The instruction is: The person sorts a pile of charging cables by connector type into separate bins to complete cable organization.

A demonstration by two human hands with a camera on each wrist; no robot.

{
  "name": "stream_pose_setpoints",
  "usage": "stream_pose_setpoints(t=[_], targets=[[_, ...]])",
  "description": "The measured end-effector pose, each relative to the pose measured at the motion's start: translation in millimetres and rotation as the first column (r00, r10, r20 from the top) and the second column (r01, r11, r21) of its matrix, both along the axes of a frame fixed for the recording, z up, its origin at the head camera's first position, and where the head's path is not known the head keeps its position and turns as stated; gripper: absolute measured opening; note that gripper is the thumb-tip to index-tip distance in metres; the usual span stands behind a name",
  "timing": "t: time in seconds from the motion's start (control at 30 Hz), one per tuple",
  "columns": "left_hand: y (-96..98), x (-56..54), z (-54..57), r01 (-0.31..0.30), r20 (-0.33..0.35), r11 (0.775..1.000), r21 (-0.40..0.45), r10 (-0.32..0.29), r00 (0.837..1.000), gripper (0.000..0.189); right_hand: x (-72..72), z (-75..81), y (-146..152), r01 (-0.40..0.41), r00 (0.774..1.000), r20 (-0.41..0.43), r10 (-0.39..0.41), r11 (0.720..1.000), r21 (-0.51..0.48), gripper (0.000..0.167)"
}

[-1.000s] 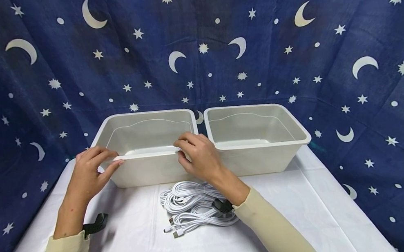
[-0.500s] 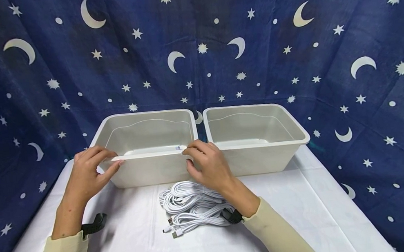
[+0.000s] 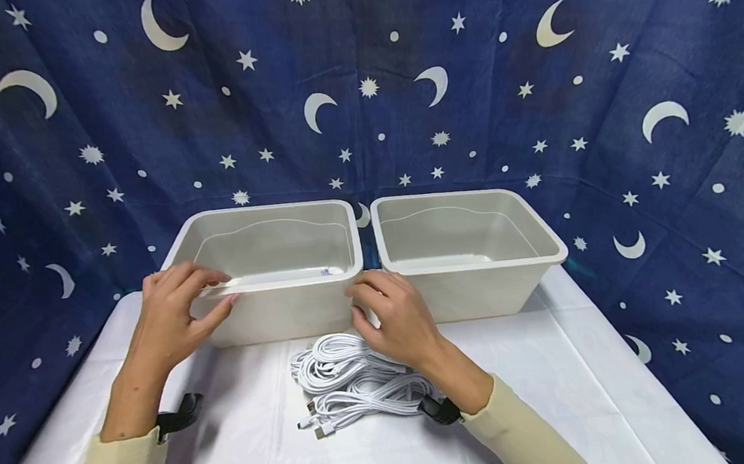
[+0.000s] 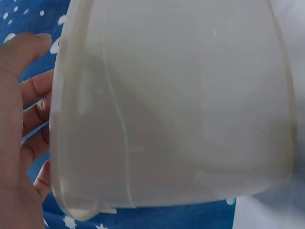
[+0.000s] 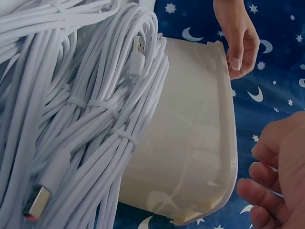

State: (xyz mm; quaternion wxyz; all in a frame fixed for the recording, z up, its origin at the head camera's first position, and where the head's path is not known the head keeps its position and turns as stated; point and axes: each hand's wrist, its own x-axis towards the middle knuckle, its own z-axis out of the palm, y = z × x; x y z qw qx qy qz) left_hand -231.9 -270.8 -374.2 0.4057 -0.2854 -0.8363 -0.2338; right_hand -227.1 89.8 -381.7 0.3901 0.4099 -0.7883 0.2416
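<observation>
A light grey plastic bin [image 3: 285,313] stands on the left of the table. At its front left corner my left hand [image 3: 172,313] holds its fingers over the rim, thumb apart from them; in the left wrist view, the fingers [image 4: 38,112] lie beside the bin's rim. My right hand [image 3: 394,316] hovers by the bin's front right corner, fingers loosely bent with nothing between them. Below it lies a pile of white USB cables [image 3: 354,381], coiled and tied in bundles. A small blue-and-white patch [image 3: 326,271] shows on the left bin's floor.
A second light grey bin [image 3: 480,292] stands to the right, a narrow gap from the first. Both are on a white tablecloth [image 3: 266,455]. Behind them hangs a dark blue curtain [image 3: 381,57] with moons and stars.
My right hand has drawn back from the left bin's front rim, right and toward me, uncovering the small blue-and-white patch inside. The left hand has shifted slightly, its fingers a little further over the bin.
</observation>
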Motion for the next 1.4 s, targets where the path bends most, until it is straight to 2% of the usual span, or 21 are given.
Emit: stream_pose_setpoints(t=[0.17, 0.47, 1.17, 1.4], targets=[[9.1, 0.4, 4.6, 0.046, -0.022, 0.999, 0.012, -0.046, 0.999, 0.03, 6.3, 1.3, 5, -0.004, 1.0, 0.003, 0.004, 1.0, 0.004, 0.016], [27.8, 4.9, 9.2, 0.111, 0.024, 0.994, 0.005, -0.111, 0.994, 0.026, 14.1, -5.3, 16, 0.024, 0.999, 0.027, -0.025, 0.999, 0.032, 0.019], [83.9, 0.0, 15.1, 0.192, 0.078, 0.981, -0.032, -0.189, 0.979, 0.026, 26.5, -24.4, 46, 0.047, 0.994, 0.093, -0.059, 0.991, 0.126, 0.024], [109.8, -1.7, 19.5, 0.225, 0.068, 0.974, -0.032, -0.222, 0.973, 0.026, 29.0, -30.9, 51, 0.051, 0.988, 0.136, -0.075, 0.984, 0.171, 0.029]])
